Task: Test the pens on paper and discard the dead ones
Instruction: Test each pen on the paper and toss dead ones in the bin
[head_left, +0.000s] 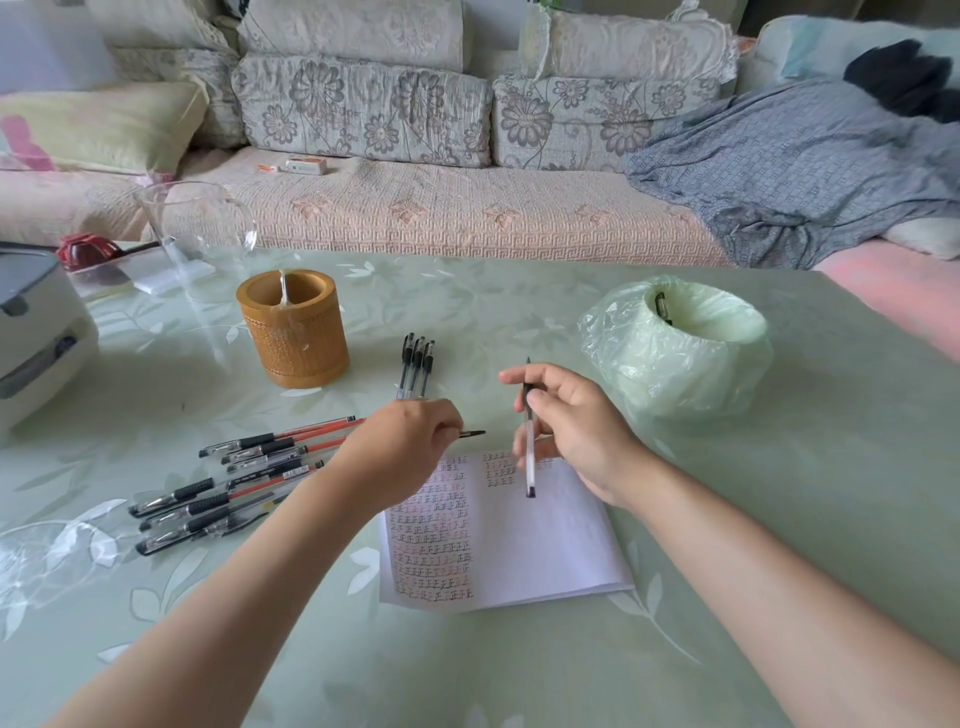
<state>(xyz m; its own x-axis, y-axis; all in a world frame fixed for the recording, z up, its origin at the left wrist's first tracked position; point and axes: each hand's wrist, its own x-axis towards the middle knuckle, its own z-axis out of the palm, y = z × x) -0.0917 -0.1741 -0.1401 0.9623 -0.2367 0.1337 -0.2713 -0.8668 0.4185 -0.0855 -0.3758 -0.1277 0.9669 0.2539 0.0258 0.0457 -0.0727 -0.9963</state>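
Right hand (576, 426) pinches one pen (529, 447) between thumb and fingers at frame centre. The pen is near upright, its lower end over the top of the paper (550, 545), and the thin tip seems to point up. Left hand (405, 449) is curled round a small dark piece (472, 433), likely the cap; only its end sticks out.

Risks, as I judge them:
- The bare tip is close to the right fingers, so it could ink them or the worktop (519, 665).
- The left forearm lies over the near end of the pen pile (228, 488); a sweep could roll pens and mix tested with untested.
- The bin (675, 364) sits just right of the writing hand, so a working pen could get dropped in by mistake.
- A cap held loosely could drop and roll off.

Counts:
- 2 hands
- 1 pen in hand
- 1 dark piece
- 3 capped pens (415, 364) side by side above the left hand
- roughly 9 in the pile at centre left (overlap, unsure)
- 1 pen clip (661, 306) visible inside the bin
- 1 sheet of paper, left column full of marks, second column just begun
- 1 bag-lined bin at centre right
- 1 bamboo holder (293, 332)
- 1 glass jug (197, 218) at upper left
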